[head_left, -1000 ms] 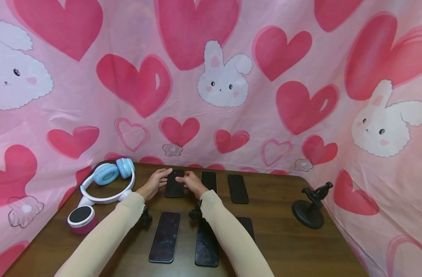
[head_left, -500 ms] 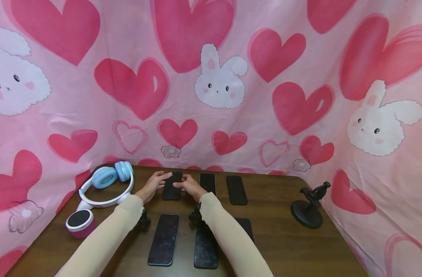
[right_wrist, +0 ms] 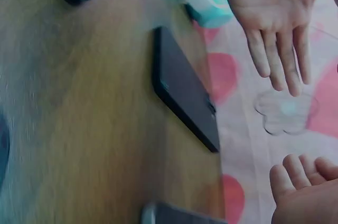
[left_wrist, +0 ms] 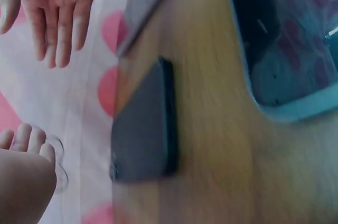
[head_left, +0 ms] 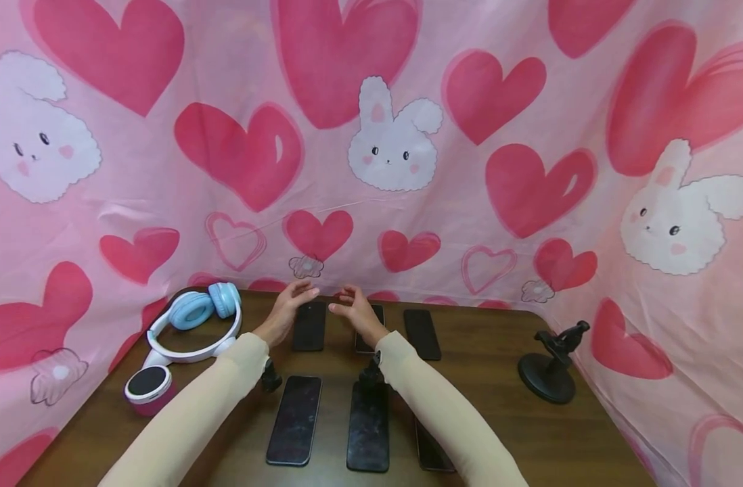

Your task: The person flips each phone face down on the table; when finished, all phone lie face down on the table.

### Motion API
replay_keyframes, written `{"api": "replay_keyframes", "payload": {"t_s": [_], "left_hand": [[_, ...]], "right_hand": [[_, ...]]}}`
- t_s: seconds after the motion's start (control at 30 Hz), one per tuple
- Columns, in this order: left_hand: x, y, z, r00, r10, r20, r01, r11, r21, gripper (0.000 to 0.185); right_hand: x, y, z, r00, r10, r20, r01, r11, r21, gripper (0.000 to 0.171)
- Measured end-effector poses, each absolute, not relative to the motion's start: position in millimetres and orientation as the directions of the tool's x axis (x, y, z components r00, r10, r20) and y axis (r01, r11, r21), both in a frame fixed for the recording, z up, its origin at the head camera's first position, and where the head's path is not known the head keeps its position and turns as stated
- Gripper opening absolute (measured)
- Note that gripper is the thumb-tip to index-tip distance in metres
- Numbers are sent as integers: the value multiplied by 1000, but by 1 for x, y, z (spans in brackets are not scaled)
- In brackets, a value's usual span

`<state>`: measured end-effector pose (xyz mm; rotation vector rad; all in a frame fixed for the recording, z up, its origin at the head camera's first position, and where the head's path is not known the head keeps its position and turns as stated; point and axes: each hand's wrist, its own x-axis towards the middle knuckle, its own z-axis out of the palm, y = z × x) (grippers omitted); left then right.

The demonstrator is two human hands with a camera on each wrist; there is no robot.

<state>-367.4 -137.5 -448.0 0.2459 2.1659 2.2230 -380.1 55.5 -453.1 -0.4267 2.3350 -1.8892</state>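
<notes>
The left hand (head_left: 285,316) and the right hand (head_left: 359,314) are held up over the back of the brown table (head_left: 493,396), with a gap between them. Their fingers are stretched out and loose, and neither hand is closed. Below and between the hands, a black phone (head_left: 309,330) is laid flat near the table's back edge. Its back is turned up, and its camera bump is pointed toward the pink cloth (head_left: 347,199) with hearts and bunnies.

A second phone (head_left: 361,343) is partly hidden by the right hand, and a third phone (head_left: 422,335) is seen beyond it to the right. Nearer the person, a left front phone (head_left: 294,421), a middle front phone (head_left: 368,429) and a right front phone (head_left: 432,456) are lined up; the last is partly covered by the right sleeve (head_left: 451,412). White and blue headphones (head_left: 195,356) are set at the left near a round pink thing (head_left: 149,389). A black stand (head_left: 547,380) is placed at the right.
</notes>
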Motion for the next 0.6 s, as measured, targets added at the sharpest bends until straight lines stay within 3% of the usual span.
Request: {"api": "replay_keyframes", "payload": {"t_s": [0.1,0.27,0.6], "left_hand": [[-368,-125,-443,-980,171,99,92,-48,995,69],[-368,-103,-443,-974,217,62,72,37,997,73],[-373,-76,-456,-972,232,-22,23,192,981,82]], "right_hand": [[-381,73,-450,-946,-306,105,-145,108,-984,79],[-380,102,-447,-950,-289,120,-145,66,-987,79],[-379,145,-451,-972,-218,83,-121,169,-978,77]]}}
